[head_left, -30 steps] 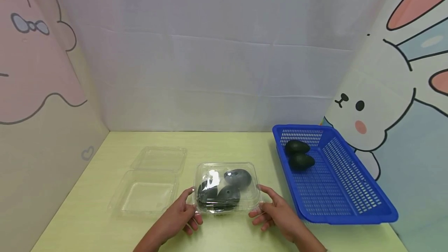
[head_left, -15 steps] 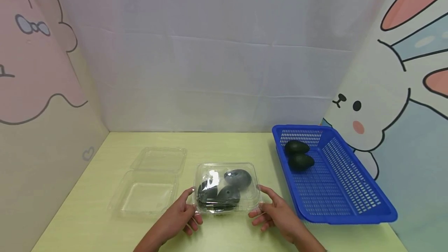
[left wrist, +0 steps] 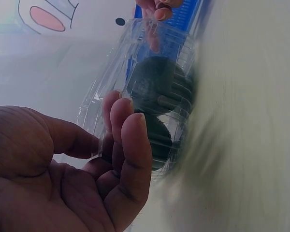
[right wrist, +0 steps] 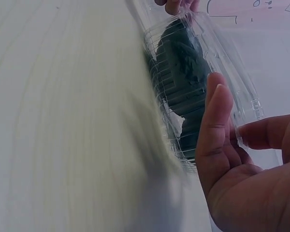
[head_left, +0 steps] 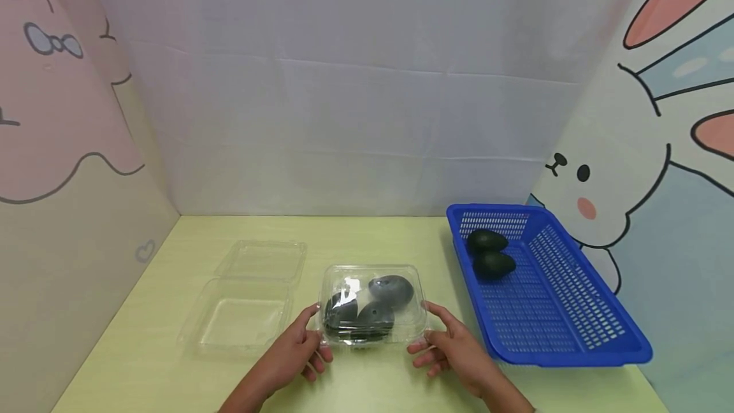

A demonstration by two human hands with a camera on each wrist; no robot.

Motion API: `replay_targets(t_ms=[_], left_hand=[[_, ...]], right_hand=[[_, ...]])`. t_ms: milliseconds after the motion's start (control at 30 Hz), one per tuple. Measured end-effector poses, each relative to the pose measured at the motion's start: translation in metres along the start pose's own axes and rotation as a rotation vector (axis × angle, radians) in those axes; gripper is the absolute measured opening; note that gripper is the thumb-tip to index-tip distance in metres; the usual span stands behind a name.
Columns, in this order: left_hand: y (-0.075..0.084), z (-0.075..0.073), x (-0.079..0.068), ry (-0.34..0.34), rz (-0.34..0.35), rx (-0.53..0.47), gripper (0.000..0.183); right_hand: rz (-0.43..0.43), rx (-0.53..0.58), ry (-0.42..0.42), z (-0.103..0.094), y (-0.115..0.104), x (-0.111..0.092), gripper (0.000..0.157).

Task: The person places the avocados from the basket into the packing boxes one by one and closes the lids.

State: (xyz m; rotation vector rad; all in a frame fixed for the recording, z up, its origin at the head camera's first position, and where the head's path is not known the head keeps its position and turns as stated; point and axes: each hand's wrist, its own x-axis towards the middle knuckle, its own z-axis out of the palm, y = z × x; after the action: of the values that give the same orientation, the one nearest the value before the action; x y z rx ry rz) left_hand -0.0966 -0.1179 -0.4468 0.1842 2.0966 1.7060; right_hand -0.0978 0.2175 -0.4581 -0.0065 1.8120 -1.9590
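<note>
Mid-worktop [head_left: 373,241]: filled box [head_left: 367,298], lid down, three avocados [head_left: 391,292] inside. Left hand [head_left: 297,350] and right hand [head_left: 452,346] pinch opposite edges. Judged step: securing or handling the lidded box; next move calls for even grip. Open box [head_left: 243,320] left, unfilled; blue basket [head_left: 545,327] holds two more avocados [head_left: 494,266].

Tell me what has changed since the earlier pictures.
The closed container has shifted very slightly up the head view; whether lifted or slid away, I cannot tell. The left hand and right hand still hold its sides; nothing newly gripped or released. The open container, blue basket and its dark fruits stayed put.
</note>
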Motion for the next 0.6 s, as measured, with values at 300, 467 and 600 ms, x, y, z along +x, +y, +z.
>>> replay_targets(t_ms=[300,467,600], left_hand=[[0.003,0.001,0.007,0.026,0.017,0.012,0.058],[0.004,0.003,0.016,0.071,0.014,0.025,0.055],[0.006,0.007,0.022,0.111,0.012,0.034,0.054]], right_hand=[[-0.018,0.0,0.016,-0.001,-0.002,0.003,0.067],[-0.042,0.01,0.044,-0.001,0.001,0.008,0.063],[-0.054,0.016,0.086,-0.002,0.001,0.013,0.06]])
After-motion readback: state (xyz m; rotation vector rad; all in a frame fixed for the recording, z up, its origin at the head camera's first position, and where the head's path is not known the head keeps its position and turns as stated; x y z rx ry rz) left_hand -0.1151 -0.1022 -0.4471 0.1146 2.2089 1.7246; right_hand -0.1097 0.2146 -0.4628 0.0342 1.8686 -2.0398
